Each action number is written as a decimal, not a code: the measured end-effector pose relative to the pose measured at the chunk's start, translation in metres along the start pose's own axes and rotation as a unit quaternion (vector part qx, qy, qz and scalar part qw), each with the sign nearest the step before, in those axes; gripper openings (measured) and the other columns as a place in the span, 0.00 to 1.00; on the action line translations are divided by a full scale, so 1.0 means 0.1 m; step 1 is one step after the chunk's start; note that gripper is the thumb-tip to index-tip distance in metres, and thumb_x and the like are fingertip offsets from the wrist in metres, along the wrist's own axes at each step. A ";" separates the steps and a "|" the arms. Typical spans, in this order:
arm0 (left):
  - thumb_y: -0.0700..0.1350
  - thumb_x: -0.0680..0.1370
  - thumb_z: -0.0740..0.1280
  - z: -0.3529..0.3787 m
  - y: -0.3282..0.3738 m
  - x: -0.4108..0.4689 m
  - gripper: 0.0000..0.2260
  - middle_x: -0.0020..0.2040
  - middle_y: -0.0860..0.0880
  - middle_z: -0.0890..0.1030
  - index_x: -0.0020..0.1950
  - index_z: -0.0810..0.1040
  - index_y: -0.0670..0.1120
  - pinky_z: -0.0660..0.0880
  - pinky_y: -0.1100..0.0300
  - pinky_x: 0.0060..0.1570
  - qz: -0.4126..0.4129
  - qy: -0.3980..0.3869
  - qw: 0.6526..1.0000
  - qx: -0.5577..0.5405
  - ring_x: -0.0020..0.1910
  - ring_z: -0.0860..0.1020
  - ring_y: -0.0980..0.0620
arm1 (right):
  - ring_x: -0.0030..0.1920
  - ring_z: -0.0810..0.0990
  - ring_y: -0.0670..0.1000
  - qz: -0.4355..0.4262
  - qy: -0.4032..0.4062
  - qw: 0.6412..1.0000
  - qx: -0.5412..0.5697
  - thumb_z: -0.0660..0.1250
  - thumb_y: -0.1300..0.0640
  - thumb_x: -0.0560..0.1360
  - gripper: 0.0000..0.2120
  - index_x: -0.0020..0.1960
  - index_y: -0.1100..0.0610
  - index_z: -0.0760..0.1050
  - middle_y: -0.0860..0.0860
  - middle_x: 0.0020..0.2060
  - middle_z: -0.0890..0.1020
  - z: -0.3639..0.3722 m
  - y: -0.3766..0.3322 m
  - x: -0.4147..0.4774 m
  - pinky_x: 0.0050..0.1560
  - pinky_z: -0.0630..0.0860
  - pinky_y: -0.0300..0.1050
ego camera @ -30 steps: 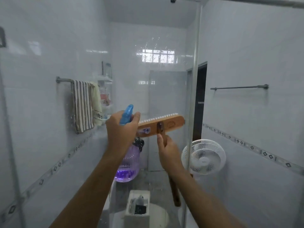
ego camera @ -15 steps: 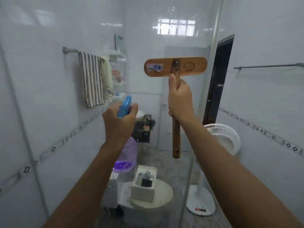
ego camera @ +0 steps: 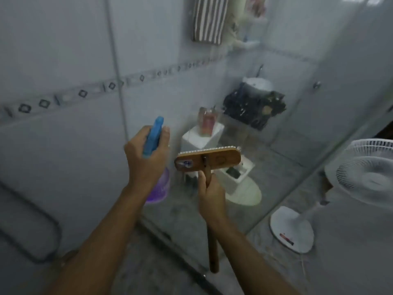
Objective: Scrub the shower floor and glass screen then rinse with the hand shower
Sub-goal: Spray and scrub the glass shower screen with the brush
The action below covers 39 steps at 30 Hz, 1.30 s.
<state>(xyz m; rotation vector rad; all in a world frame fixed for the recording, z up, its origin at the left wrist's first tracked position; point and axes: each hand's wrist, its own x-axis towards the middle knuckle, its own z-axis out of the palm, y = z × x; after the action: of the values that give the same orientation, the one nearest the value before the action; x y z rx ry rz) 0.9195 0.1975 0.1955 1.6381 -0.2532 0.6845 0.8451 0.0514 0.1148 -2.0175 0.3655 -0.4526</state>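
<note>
The right hand [ego camera: 209, 193] grips the wooden long-handled scrub brush [ego camera: 207, 161], bristles against the clear glass shower screen [ego camera: 287, 158]. The left hand [ego camera: 146, 158] clutches a purple spray bottle with blue trigger [ego camera: 154, 137]. Best keep bristles flat, overlapping strokes downward.

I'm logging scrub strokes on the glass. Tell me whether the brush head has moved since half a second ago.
Yes. The brush head has dropped: earlier it was level with the striped towel, now it sits well below it, right hand gripping the handle.
</note>
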 end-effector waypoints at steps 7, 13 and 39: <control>0.43 0.81 0.67 -0.87 -1.43 -1.57 0.08 0.34 0.45 0.74 0.44 0.76 0.41 0.70 0.58 0.32 -0.110 0.013 0.984 0.142 0.31 0.72 0.50 | 0.25 0.72 0.47 0.102 -0.158 0.982 -0.023 0.55 0.42 0.83 0.22 0.33 0.50 0.68 0.47 0.24 0.71 1.04 1.22 -0.58 0.28 0.69 0.49; 0.39 0.81 0.67 -1.71 -2.74 -3.37 0.04 0.35 0.47 0.74 0.48 0.78 0.39 0.68 0.67 0.35 -0.242 0.038 0.944 0.220 0.32 0.72 0.57 | 0.23 0.72 0.52 0.196 -0.339 0.917 -0.081 0.58 0.40 0.81 0.22 0.36 0.54 0.68 0.52 0.25 0.72 2.19 2.75 -1.60 0.25 0.75 0.56; 0.58 0.79 0.67 -2.79 -7.07 -7.64 0.29 0.59 0.41 0.76 0.71 0.67 0.40 0.78 0.51 0.55 -0.427 0.092 0.850 0.293 0.57 0.78 0.44 | 0.42 0.80 0.56 0.150 -0.499 0.830 -0.200 0.55 0.41 0.82 0.20 0.55 0.58 0.72 0.55 0.43 0.80 5.51 7.68 -3.94 0.40 0.75 0.49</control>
<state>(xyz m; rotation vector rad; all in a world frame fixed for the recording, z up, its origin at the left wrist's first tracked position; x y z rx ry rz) 0.6044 0.4392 -0.8067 1.9934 0.8771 0.2088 0.7011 0.2973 -0.8681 -2.2335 0.1013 0.9465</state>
